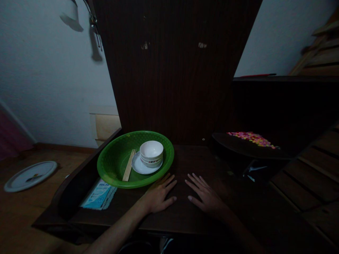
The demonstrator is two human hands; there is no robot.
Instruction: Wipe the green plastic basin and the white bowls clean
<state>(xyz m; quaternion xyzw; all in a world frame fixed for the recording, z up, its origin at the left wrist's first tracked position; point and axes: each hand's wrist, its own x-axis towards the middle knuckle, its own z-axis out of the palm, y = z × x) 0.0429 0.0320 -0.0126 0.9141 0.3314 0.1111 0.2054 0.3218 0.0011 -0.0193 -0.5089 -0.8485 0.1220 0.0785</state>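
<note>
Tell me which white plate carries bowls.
The small plate inside the green basket, under the stacked bowls; the other plate lies on the floor without bowls.

It is dim all over. The white wall (47, 77) on the left and the green basket (111, 165) are the brightest parts, so the light seems to come from the left. The tall wood board (172, 70) and the desk (182, 215) look almost black, and the right side sinks into shadow. The left hand (159, 198) and right hand (208, 199) look dull. A dark shadow (95, 47) falls on the wall. Lines bend near the edges, and the top corners are blurry.
</note>
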